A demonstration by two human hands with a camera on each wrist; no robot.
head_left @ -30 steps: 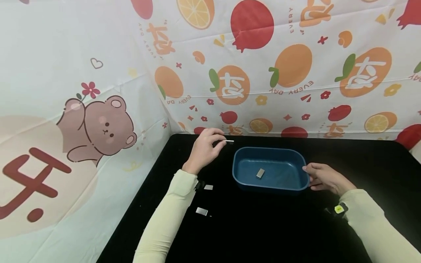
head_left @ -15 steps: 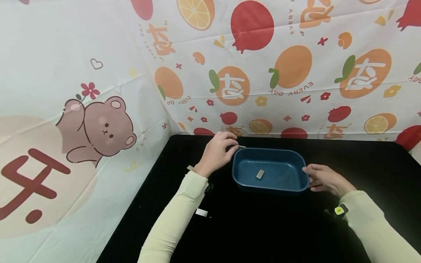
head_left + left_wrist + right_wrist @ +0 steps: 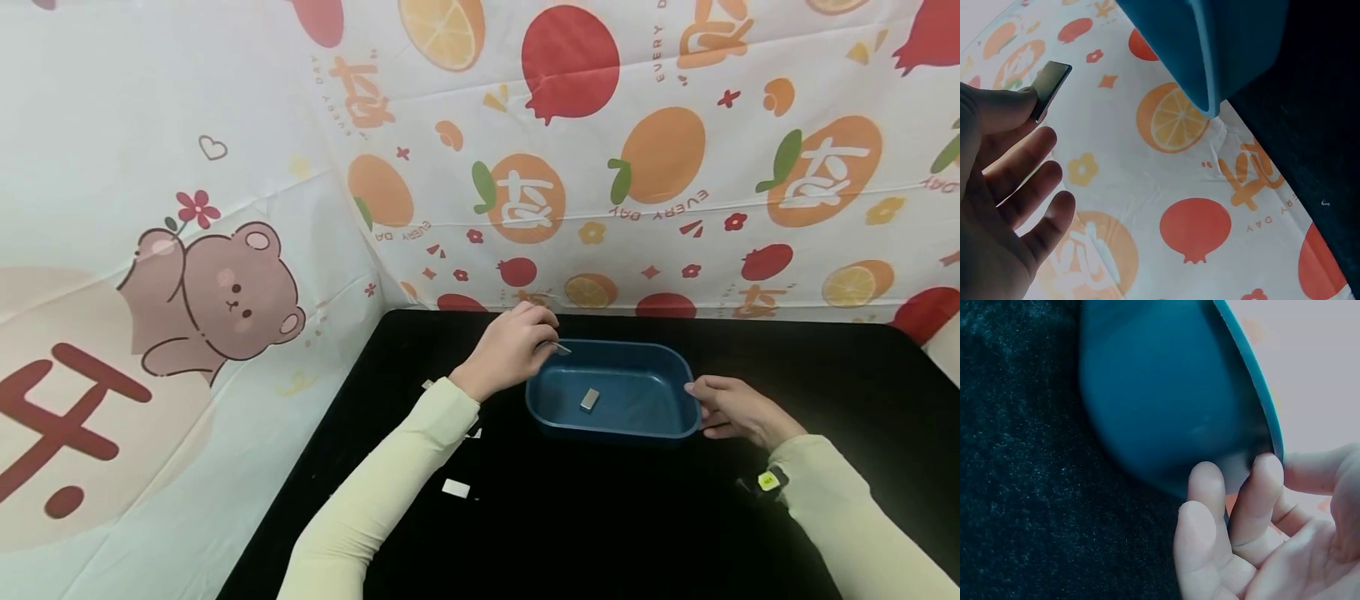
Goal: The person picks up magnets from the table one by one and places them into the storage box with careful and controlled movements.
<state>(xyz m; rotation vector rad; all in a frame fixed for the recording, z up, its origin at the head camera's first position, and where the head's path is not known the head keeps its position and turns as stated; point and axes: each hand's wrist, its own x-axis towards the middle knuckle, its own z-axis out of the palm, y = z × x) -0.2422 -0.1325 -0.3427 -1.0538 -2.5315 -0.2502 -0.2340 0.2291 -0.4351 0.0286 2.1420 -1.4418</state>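
Note:
My left hand pinches a thin, flat, rectangular metal piece between thumb and forefinger, over the left end of the blue plastic tub. Its other fingers are spread in the left wrist view. At the tub's right end, my right hand grips the rim, thumb on one side and fingertips against the outer wall in the right wrist view. Inside the tub, left of its middle, lies a small metallic rectangular block.
On the black tabletop, a small pale flat rectangle lies near my left forearm. Other small pale pieces are partly hidden by that sleeve. A white cloth printed with fruit hangs behind the table.
My left hand has moved right and slightly down with the metal piece, from left of the tub to over its left end. The right hand keeps its grip on the rim.

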